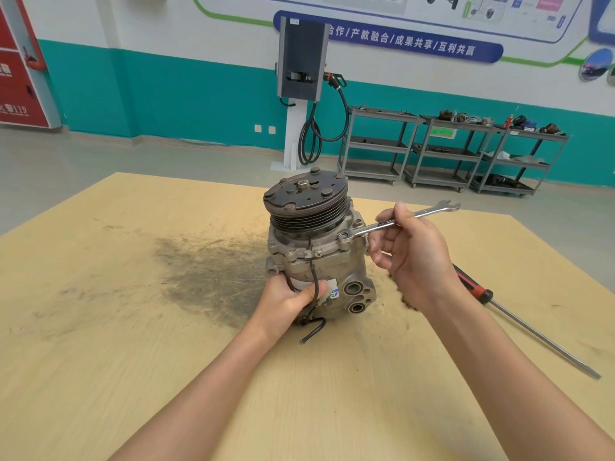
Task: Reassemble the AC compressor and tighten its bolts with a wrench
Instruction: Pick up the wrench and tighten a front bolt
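left hand (288,299) grips the compressor (319,254); right hand (412,251) holds the wrench (399,221) on a bolt (342,236). a shallow seat could slip, rounding it.

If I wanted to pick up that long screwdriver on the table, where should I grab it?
Probably by the red and black handle, coming from above. The screwdriver lies flat on the table, so only its top and sides are free; the handle is thicker than the thin metal shaft.
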Demonstrator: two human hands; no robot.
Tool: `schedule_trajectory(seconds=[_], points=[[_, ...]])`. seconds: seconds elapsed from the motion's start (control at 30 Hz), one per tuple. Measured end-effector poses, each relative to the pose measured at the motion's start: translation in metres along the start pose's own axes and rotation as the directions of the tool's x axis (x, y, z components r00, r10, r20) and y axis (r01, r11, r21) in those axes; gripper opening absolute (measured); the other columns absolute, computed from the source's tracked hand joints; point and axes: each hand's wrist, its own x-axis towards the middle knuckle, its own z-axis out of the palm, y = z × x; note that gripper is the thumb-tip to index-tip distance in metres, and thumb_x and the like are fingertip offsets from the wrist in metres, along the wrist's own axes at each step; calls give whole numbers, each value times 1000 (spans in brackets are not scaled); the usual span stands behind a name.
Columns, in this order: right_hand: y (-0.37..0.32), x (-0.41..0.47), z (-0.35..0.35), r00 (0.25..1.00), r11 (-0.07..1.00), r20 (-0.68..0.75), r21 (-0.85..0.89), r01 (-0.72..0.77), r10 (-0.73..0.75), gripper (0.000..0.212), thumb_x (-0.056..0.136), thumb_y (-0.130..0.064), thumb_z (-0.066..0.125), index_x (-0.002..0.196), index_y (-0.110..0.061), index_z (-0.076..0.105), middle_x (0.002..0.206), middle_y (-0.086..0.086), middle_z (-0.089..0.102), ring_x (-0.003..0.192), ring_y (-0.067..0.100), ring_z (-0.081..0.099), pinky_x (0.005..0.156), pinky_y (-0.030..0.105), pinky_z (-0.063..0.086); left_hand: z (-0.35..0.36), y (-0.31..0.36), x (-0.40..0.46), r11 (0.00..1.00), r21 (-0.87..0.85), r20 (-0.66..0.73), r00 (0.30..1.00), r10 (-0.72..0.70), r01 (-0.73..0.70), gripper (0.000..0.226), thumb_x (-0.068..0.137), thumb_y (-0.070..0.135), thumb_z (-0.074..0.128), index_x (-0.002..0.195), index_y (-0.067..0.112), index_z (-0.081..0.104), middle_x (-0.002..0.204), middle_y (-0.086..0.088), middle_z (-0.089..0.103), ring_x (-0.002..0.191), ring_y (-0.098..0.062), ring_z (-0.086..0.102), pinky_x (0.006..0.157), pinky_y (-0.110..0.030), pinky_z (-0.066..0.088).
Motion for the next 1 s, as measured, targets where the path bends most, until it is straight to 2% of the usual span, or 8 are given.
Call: schedule_trajectory(seconds=[0.07,0.2,0.33,0.47,0.63,0.77,1.0], points=[[-2,1,0,1000,1000,12,-13,5,-5,35,106,-26,33,83,-9,53,53,7,58,45,17,50,52,31,29,0,0,0,1000,-1,2,1000,-5,5,26,79,24,64,105,23,67,101,22,73,104,2,66,87,-10,46],[-7,-1,-3,988,988,21,13,153,-153,37,106,-26,29,83,-9,53,54,8,58,47,19,50,46,27,31,0,0,0,1000,-1,0,1000,-13,13,26,78,24,65,104,23,68,101,20,74,104,0,66,87,-12,47],[-16,7,-9,968,968,-36,-18,249,-249,39,106,-27,30,82,-9,54,54,7,58,46,20,50,44,25,30,0,0,0,1000,-5,-3,1000,-16,16,28,78,25,65,106,22,68,104,16,74,108,-5,66,91,-16,48],[-20,20,-14,988,980,-15,-132,148,-152,39,106,-28,30,81,-10,54,53,7,59,45,19,49,42,25,31,0,-1,0,1000,-6,-9,1000,-24,24,28,78,26,65,105,21,69,103,15,75,108,-6,66,93,-18,48],[-22,34,-15,997,984,41,-161,69,-63,38,107,-27,30,81,-10,52,51,8,57,42,19,48,39,22,32,0,-1,1,999,11,-3,999,-31,31,25,78,26,65,102,23,70,100,17,75,105,-2,67,90,-15,47],[-24,42,-15,996,977,86,-212,25,-7,38,106,-30,30,80,-12,51,52,9,57,44,21,49,44,26,32,0,-1,1,1000,15,0,1000,-25,25,25,78,26,65,103,22,69,99,19,74,103,1,66,88,-13,46],[-24,47,-18,991,985,119,-171,-33,54,39,106,-31,30,81,-11,51,53,10,59,46,20,52,44,25,43,0,-1,0,1000,7,-2,1000,-25,25,27,78,26,65,105,21,68,101,18,74,105,-1,66,91,-15,47]])
